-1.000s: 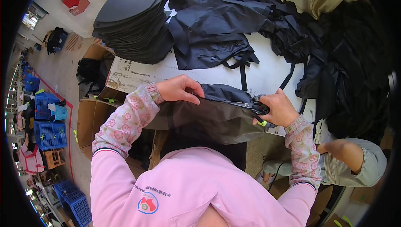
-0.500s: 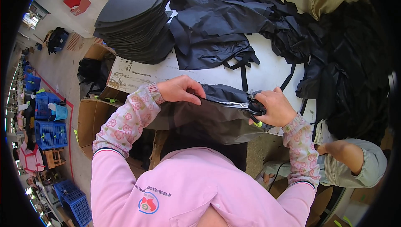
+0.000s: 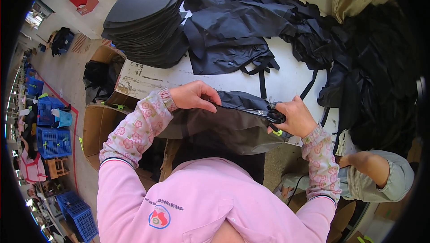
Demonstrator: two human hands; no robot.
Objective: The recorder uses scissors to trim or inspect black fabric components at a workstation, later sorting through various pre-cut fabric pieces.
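A black fabric piece [image 3: 224,129], thin and partly see-through, hangs over the near edge of the white table. My left hand [image 3: 195,96] pinches its upper edge between thumb and fingers. At the other end of that edge, my right hand [image 3: 295,117] grips a pair of scissors [image 3: 273,115] by the black handles. The blades point left along the edge, toward my left hand, and are partly hidden by the cloth. A bit of yellow-green ribbon shows below the handles by my right fingers.
On the white table [image 3: 156,78] stand a tall stack of dark sheets [image 3: 143,23] and heaped black fabric pieces [image 3: 242,23] with straps. More black cloth [image 3: 380,77] piles up at the right. Open cardboard boxes [image 3: 99,131] sit at the left. Another person's arm [image 3: 369,166] rests at the lower right.
The scissor blades, which lay in plain sight over the edge, are now closer together and mostly covered by cloth. Both hands stay in nearly the same place.
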